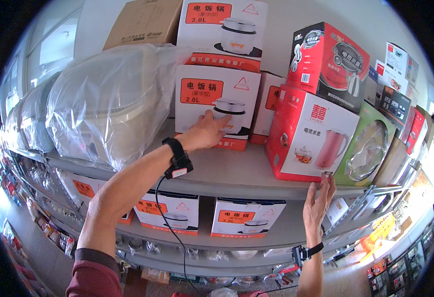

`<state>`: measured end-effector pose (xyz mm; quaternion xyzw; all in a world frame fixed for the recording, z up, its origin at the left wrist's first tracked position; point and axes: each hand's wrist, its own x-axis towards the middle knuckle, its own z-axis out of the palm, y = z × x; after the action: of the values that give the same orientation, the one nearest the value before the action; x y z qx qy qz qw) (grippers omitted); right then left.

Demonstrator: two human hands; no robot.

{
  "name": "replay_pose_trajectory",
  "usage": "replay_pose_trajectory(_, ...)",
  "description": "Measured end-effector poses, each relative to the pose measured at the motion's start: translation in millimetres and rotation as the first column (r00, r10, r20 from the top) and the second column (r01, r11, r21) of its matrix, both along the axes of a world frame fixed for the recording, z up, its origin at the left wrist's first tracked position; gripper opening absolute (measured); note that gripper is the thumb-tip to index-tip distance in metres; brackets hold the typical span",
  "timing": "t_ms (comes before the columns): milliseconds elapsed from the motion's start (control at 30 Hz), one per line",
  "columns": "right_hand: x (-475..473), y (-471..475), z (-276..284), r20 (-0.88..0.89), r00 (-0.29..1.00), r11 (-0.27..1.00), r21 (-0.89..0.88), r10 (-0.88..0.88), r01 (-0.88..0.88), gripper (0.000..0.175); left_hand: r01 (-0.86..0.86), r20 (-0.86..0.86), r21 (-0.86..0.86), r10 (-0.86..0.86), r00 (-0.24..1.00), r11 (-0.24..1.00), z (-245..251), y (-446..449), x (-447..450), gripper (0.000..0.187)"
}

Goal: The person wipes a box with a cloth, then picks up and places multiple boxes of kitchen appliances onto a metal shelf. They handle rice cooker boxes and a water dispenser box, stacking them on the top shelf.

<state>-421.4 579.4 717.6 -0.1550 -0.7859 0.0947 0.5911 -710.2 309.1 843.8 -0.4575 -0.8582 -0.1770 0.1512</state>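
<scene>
My left hand lies with spread fingers against the front of a white and red rice cooker box, which stands on the grey metal shelf. Another rice cooker box is stacked on that one. At the right, my right hand is raised, its fingertips at the lower front edge of a red and white electric kettle box, near the shelf's edge; it holds nothing that I can see. A black and red kettle box rests on top of the kettle box.
A plastic-wrapped pale container stands left of the boxes. A brown cardboard box is behind it. To the right is a green box. The lower shelf holds more rice cooker boxes. A black cable hangs from my left wrist's strap.
</scene>
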Motion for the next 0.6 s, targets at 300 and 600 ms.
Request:
replay_pose_trajectory(300, -2, 0, -1, -0.015, 1.0, 1.0, 0.001, 0.005, -0.005, 0.044, -0.236, -0.123, 0.221, 0.267, 0.956, 0.946, 1, -75, -10, 0.038)
replay_pose_trajectory(600, -1, 0, -1, -0.006, 1.0, 1.0, 0.011, -0.003, 0.004, 0.047, -0.25, 0.01, 0.225, 0.254, 0.967, 0.942, -15, -80, -47, 0.055)
